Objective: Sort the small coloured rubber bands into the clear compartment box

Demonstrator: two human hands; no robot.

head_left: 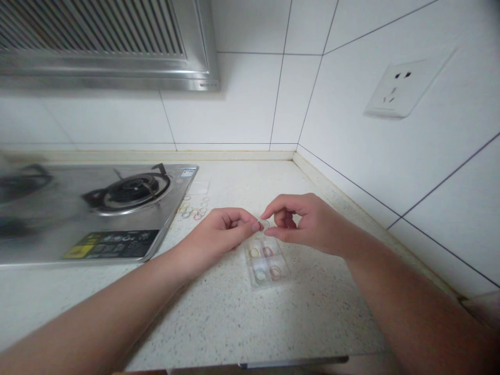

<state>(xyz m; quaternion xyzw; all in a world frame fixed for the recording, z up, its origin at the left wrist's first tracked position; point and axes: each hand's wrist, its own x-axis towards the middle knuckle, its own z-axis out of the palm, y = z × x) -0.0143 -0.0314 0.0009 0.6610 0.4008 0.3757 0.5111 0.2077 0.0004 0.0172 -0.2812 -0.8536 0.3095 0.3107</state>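
Two hands: both raised over the counter (pixel 320 302), fingertips near each other.
Left hand (pixel 228 227): thumb and forefinger pinched together on one side of a thin loop (pixel 267 224).
Right hand (pixel 308 221): thumb and forefinger parted in a C beside the loop; contact with it cannot be told.
Loop: pale, slender, slightly blurred; held just above the case's far edge.
Clear case (pixel 267 263): four compartments; yellow ring (pixel 253 257) far left, pink ring (pixel 267 255) far right, green ring (pixel 260 282) near left, reddish ring (pixel 275 276) near right.
Loose rings (pixel 196 212): mixed colours, grouped beside the hob (pixel 172 208).
Clear flat piece (pixel 200 188): just behind the loose rings.
Edges: hob at left, tiled wall (pixel 351 156) at right, low ledge (pixel 242 155) behind.
Room: speckled counter extends from case to front edge.
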